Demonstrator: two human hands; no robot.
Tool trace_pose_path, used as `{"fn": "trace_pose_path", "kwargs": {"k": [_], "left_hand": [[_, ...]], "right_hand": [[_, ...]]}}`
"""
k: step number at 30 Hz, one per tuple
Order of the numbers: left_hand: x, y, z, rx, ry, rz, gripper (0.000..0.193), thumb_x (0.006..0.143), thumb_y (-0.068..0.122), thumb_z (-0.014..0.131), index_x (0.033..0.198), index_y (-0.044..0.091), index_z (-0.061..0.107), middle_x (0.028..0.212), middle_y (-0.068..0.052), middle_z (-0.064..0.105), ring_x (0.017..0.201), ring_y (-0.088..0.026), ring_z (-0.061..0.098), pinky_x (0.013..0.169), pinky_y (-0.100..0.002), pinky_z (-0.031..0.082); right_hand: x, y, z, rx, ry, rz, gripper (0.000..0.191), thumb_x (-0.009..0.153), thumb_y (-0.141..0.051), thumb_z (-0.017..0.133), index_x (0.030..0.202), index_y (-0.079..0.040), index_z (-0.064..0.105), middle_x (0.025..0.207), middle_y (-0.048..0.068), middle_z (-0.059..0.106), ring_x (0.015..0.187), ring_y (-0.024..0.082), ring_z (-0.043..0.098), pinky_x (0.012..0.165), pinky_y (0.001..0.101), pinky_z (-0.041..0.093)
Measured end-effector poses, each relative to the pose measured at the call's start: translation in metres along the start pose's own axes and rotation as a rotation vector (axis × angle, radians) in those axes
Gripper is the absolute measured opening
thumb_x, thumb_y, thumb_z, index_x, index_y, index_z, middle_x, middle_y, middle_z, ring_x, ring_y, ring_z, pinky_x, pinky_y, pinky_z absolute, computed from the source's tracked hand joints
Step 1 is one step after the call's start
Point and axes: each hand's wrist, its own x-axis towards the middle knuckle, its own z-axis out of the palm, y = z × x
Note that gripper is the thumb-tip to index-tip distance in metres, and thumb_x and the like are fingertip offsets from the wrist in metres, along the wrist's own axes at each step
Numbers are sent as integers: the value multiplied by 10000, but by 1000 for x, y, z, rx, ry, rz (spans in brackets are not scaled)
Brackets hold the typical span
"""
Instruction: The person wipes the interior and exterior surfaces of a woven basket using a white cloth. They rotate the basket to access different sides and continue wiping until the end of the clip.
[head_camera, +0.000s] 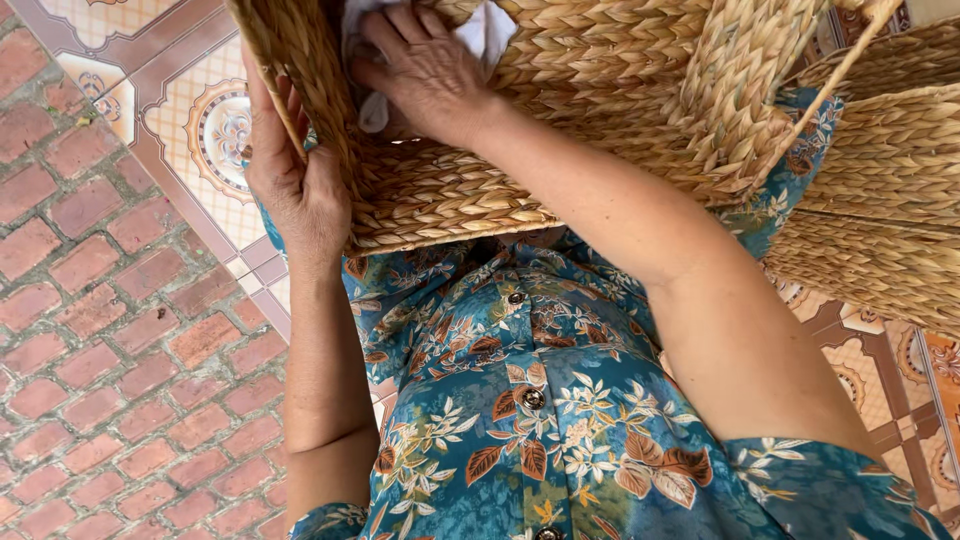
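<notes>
A large basket of braided pale straw (600, 110) is held over the lap, against a teal shirt printed with leaves and flowers (560, 420). A second woven straw basket (890, 200) is seen just beside it on the right. Red brick paving (100, 350) and patterned floor tiles (190, 120) are seen below. The basket's outer wall is gripped by the left hand (295, 180). A white cloth (480, 30) is pressed inside the basket by the right hand (425, 70).
</notes>
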Motion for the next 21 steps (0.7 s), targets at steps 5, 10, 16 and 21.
{"fn": "trace_pose_path", "kwargs": {"k": [5,10,16,21], "left_hand": [[-3,-4,-2,-28,4,-8,783,949,-242,328,1654,97,303,1627,-68,399,1520,-197,404,1308,-368,342],[-6,-7,-3,20,12,-16,760,979,-239,365,1653,109,325,1650,-87,429,1526,-215,404,1313,-381,343],[-8,-4,-4,-4,-2,-7,758,968,-221,338,1648,115,339,1621,-95,451,1514,-220,435,1302,-385,376],[-6,-4,-3,-8,32,-8,747,963,-208,343,1648,90,338,1609,-132,444,1512,-246,437,1296,-390,374]], "right_hand": [[-47,43,22,-96,-127,52,375,862,-81,776,1222,-180,743,1355,156,515,1303,333,469,1078,437,466],[-128,86,-14,-81,-139,291,243,884,-121,821,1085,-175,697,1376,120,543,1296,303,486,1026,434,506],[-188,134,-82,-172,-304,605,325,854,-108,832,1143,-69,688,1190,193,659,1127,361,616,920,494,520],[-162,121,-96,95,-279,1034,279,946,-137,757,1214,-108,683,1094,139,694,936,262,701,792,414,600]]}}
